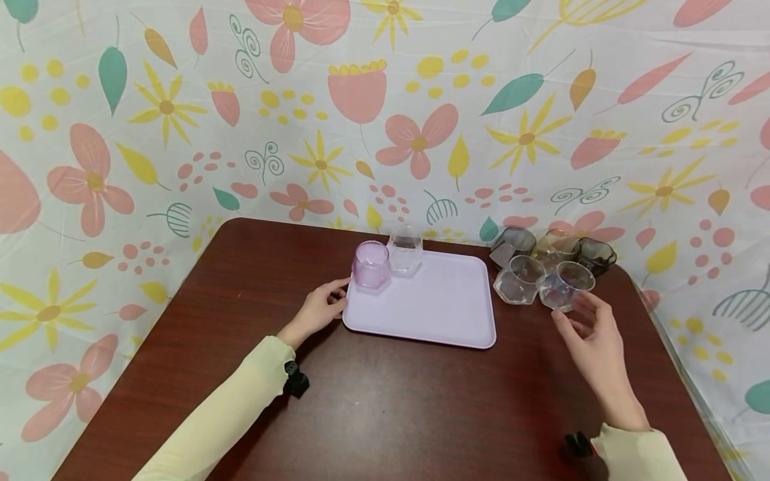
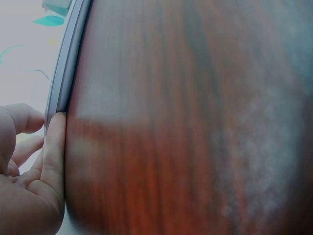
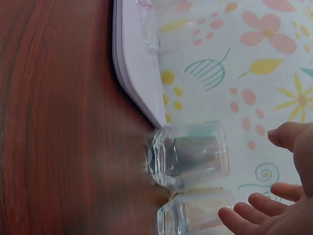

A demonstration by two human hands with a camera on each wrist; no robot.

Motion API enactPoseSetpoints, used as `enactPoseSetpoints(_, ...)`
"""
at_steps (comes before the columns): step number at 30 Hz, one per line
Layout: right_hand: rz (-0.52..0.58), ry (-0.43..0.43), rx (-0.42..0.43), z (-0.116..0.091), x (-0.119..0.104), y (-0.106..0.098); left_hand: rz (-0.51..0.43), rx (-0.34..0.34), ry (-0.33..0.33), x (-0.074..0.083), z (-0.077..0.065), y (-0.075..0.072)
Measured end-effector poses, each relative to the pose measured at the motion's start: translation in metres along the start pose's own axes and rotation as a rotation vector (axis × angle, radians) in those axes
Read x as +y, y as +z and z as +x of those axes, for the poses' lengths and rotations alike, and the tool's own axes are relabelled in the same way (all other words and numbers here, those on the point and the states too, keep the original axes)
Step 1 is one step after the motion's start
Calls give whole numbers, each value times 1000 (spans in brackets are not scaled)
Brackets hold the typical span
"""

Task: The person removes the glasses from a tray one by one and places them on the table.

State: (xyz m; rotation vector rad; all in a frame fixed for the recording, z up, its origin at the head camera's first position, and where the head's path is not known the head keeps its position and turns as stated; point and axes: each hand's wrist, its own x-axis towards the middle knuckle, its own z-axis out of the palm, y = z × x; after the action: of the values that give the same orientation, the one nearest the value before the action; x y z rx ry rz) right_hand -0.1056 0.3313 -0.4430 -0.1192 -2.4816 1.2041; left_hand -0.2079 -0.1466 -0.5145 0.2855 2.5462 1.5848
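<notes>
At the left edge of a pale lilac tray (image 1: 433, 304), my left hand (image 1: 319, 306) pinches the rim. The left wrist view shows its fingertips on both sides of that rim (image 2: 68, 63). A pink glass (image 1: 371, 266) and a clear glass (image 1: 406, 252) stand upright on the tray's back left part. My right hand (image 1: 592, 334) has its fingers spread, with thumb and fingertips right by the front right clear glass (image 1: 565, 286). Beside that stands another clear glass (image 1: 519, 280). In the right wrist view the hand (image 3: 283, 196) shows nothing in its grasp.
Behind the two clear glasses stand a grey glass (image 1: 514, 244), an amber glass (image 1: 556, 246) and a dark glass (image 1: 595, 255), closely grouped near the back right corner. The brown wooden table (image 1: 385, 407) meets a flower-patterned cloth (image 1: 421, 93) at its back.
</notes>
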Motion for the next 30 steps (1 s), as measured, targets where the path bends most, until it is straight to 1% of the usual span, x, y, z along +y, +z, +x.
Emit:
enactPoseSetpoints(3,5,-2,0,-1,-6,4,-2,2,-1,0,0,0)
enactPoseSetpoints(9,30,-1,-37,-3,-13,12,-6,4,-10,2,-1,0)
enactPoseSetpoints(15,74,-31,-53,-5,-22,23,9,3,-7,0,0,-1)
enactPoseSetpoints(18,80,-45,-83,-5,-28,28,13,2,-8,1,0,-1)
enactPoseSetpoints(26,146,-109,-143,-5,-42,45,16,0,-17,3,-1,-1)
enactPoseSetpoints(30,161,-126,-174,-4,-49,53,16,0,-19,4,-1,-1)
